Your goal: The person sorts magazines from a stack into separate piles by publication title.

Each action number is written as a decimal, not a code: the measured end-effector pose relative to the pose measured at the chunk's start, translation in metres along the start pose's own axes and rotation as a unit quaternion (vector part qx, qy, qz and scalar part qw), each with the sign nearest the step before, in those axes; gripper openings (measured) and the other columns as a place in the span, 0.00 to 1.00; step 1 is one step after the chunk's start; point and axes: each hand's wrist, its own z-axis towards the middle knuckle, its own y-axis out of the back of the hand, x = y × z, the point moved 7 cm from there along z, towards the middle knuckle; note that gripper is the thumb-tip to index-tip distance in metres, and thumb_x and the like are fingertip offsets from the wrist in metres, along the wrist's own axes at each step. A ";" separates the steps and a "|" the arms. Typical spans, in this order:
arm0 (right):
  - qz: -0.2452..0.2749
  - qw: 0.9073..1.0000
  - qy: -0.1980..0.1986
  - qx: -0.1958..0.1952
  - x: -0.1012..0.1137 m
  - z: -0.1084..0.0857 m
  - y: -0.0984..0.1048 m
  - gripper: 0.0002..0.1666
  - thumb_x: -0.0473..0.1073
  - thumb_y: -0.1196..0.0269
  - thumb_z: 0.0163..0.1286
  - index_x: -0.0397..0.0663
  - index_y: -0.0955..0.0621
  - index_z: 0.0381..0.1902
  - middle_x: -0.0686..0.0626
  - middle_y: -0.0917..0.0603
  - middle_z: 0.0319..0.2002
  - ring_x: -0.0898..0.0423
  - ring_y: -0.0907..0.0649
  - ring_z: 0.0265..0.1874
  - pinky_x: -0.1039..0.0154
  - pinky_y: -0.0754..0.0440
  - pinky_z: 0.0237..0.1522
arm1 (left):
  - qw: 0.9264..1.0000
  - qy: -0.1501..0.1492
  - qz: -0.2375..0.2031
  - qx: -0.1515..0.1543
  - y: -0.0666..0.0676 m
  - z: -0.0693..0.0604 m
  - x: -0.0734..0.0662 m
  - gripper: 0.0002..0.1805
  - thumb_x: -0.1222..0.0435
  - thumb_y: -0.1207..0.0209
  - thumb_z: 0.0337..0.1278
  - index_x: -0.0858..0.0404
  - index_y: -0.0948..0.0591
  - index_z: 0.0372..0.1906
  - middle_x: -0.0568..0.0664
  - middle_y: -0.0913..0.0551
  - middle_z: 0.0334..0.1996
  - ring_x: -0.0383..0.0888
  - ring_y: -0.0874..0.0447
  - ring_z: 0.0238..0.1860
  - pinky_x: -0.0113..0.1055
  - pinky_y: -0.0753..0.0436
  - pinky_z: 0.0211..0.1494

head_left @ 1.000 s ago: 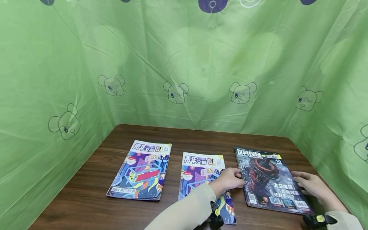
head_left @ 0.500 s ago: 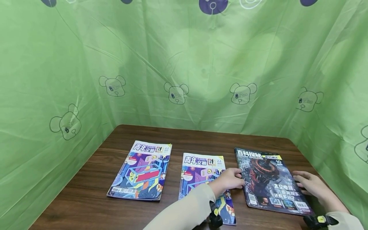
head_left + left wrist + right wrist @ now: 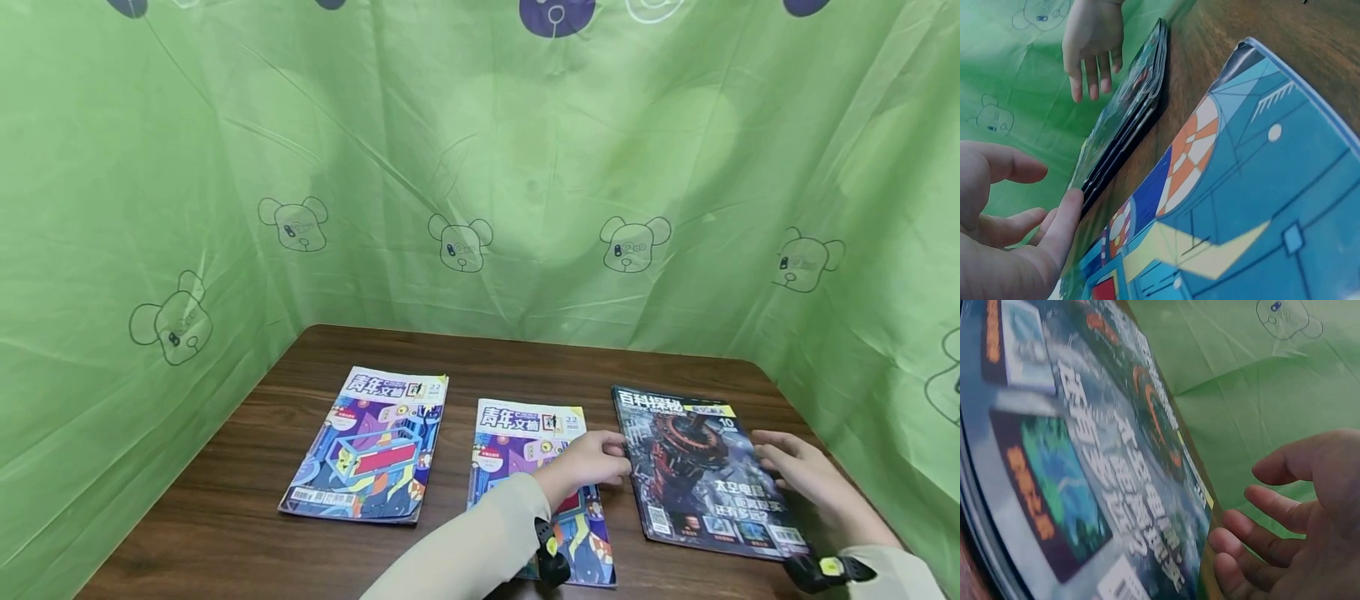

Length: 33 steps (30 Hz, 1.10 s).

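A dark magazine [image 3: 693, 479] with a red and black machine on its cover lies at the right of the table; stacked page edges show at its side in the left wrist view. My left hand [image 3: 585, 468] is beside its left edge, fingers loosely bent, a fingertip at or close to the edge. Beyond the right edge, my right hand [image 3: 810, 475] has relaxed, spread fingers; in the right wrist view those fingers [image 3: 1266, 534] hover near the cover's border. Under my left forearm lies a colourful magazine [image 3: 528, 450], partly covered by the sleeve.
A second colourful magazine [image 3: 363, 450] of the same design lies at the left of the brown wooden table [image 3: 465, 358]. Green cloth [image 3: 540, 150] with bear-head prints hangs round the back and sides.
My left hand has drawn slightly left from the dark magazine. My right hand has shifted a little left and up over its right edge. The magazines look unmoved.
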 end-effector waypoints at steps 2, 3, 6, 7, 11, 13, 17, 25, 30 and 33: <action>0.017 1.000 -0.009 0.009 0.004 -0.001 -0.003 0.38 0.52 0.54 0.82 0.23 0.44 0.71 0.22 0.33 0.62 0.53 0.20 0.46 0.60 0.19 0.40 | 1.000 -0.003 -0.002 0.001 0.003 0.000 -0.001 0.28 0.76 0.38 0.51 0.70 0.22 0.62 0.50 0.20 0.40 0.54 0.13 0.38 0.38 0.12 0.42; 0.025 1.000 -0.014 0.013 0.006 -0.001 -0.006 0.38 0.52 0.54 0.81 0.24 0.45 0.72 0.22 0.33 0.62 0.54 0.20 0.46 0.60 0.19 0.40 | 1.000 -0.003 -0.001 0.002 0.004 0.000 -0.001 0.28 0.75 0.38 0.52 0.70 0.23 0.62 0.50 0.20 0.40 0.53 0.13 0.38 0.38 0.12 0.42; 0.042 0.999 -0.009 0.021 0.013 -0.002 -0.013 0.38 0.51 0.53 0.82 0.25 0.45 0.73 0.23 0.33 0.63 0.58 0.21 0.45 0.59 0.18 0.41 | 1.000 0.001 0.002 0.000 0.010 -0.001 -0.002 0.28 0.75 0.38 0.53 0.69 0.23 0.63 0.49 0.20 0.41 0.53 0.13 0.40 0.38 0.12 0.43; 0.045 0.999 -0.006 0.022 0.016 -0.002 -0.015 0.38 0.52 0.53 0.81 0.25 0.45 0.73 0.23 0.32 0.63 0.59 0.20 0.44 0.59 0.18 0.41 | 1.000 0.002 0.007 -0.001 0.012 -0.002 -0.003 0.28 0.74 0.37 0.53 0.68 0.23 0.63 0.49 0.20 0.41 0.53 0.13 0.40 0.38 0.12 0.43; 0.059 0.997 0.027 0.029 0.028 -0.001 -0.024 0.35 0.47 0.52 0.81 0.22 0.43 0.71 0.23 0.27 0.59 0.58 0.17 0.42 0.59 0.16 0.40 | 1.000 0.005 0.026 -0.010 0.020 -0.004 -0.005 0.28 0.73 0.36 0.53 0.66 0.22 0.63 0.47 0.20 0.41 0.51 0.13 0.38 0.38 0.13 0.43; 0.069 0.997 0.031 0.033 0.032 0.000 -0.028 0.35 0.47 0.50 0.81 0.21 0.42 0.70 0.24 0.24 0.58 0.58 0.16 0.41 0.59 0.15 0.40 | 0.999 0.005 0.037 -0.008 0.023 -0.005 -0.005 0.28 0.72 0.36 0.54 0.65 0.22 0.63 0.47 0.20 0.41 0.50 0.13 0.38 0.38 0.13 0.44; 0.072 0.995 0.052 0.051 0.042 0.001 -0.037 0.33 0.45 0.51 0.81 0.21 0.41 0.69 0.26 0.23 0.57 0.53 0.15 0.44 0.58 0.14 0.41 | 0.999 0.005 0.035 0.001 0.031 -0.008 -0.005 0.29 0.71 0.37 0.55 0.66 0.23 0.65 0.48 0.20 0.43 0.51 0.13 0.41 0.40 0.13 0.46; 0.115 0.984 0.091 0.099 0.065 0.001 -0.063 0.31 0.41 0.51 0.81 0.20 0.42 0.69 0.26 0.24 0.55 0.46 0.16 0.46 0.55 0.14 0.43 | 0.997 -0.006 0.071 0.012 0.049 -0.014 -0.004 0.29 0.68 0.38 0.59 0.67 0.25 0.66 0.50 0.20 0.44 0.53 0.12 0.40 0.43 0.13 0.47; 0.128 0.979 0.097 0.122 0.077 0.002 -0.077 0.32 0.40 0.49 0.79 0.21 0.41 0.70 0.28 0.23 0.54 0.43 0.16 0.46 0.54 0.13 0.43 | 0.997 -0.007 0.071 0.008 0.065 -0.019 0.000 0.30 0.69 0.38 0.56 0.67 0.25 0.66 0.50 0.21 0.44 0.51 0.14 0.40 0.39 0.13 0.45; 0.132 0.977 0.102 0.134 0.082 0.003 -0.084 0.33 0.41 0.48 0.80 0.21 0.41 0.70 0.28 0.23 0.54 0.41 0.16 0.47 0.54 0.13 0.44 | 0.997 -0.004 0.071 0.001 0.076 -0.023 0.003 0.30 0.70 0.38 0.55 0.67 0.25 0.66 0.51 0.21 0.45 0.50 0.14 0.41 0.38 0.13 0.45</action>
